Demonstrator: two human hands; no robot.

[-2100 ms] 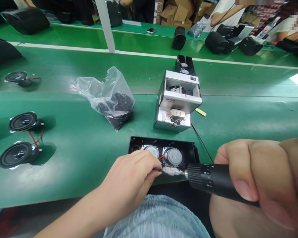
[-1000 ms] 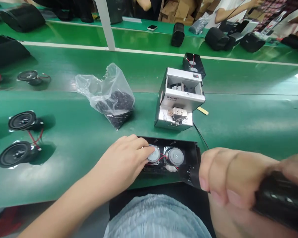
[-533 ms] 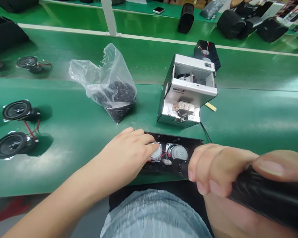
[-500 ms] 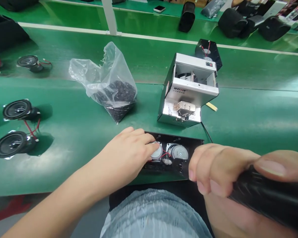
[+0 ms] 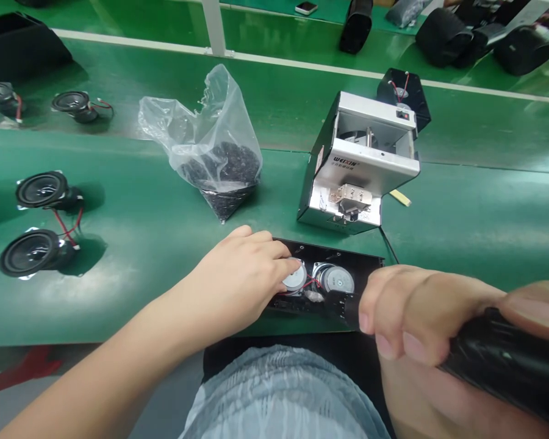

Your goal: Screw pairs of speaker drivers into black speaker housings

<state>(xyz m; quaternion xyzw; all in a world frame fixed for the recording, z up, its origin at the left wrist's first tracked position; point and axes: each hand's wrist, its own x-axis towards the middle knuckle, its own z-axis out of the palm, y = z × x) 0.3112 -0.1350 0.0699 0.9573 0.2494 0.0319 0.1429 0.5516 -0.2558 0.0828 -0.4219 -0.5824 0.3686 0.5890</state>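
My left hand (image 5: 242, 271) lies with its fingertips pressed on the left of two round speaker drivers (image 5: 295, 275), which sit in an open black speaker housing (image 5: 324, 249). The second speaker driver (image 5: 336, 279) sits beside it, with red wires (image 5: 311, 283) and a white wad of foam (image 5: 313, 296) between them. My right hand (image 5: 407, 311) is shut around a black electric screwdriver (image 5: 507, 356), just right of the housing. The screwdriver's tip is hidden behind my hand.
A silver WEIXIN screw feeder (image 5: 357, 167) stands beyond the housing. Left of it lies a plastic bag of black screws (image 5: 226, 174). Loose speaker drivers (image 5: 30, 253) rest at the left of the green bench, and another black housing (image 5: 402, 91) lies behind the feeder.
My left hand has moved from the wires onto the left driver. The screwdriver has moved away from the housing, to the right. The view has tilted, so the bench sits higher in the frame.
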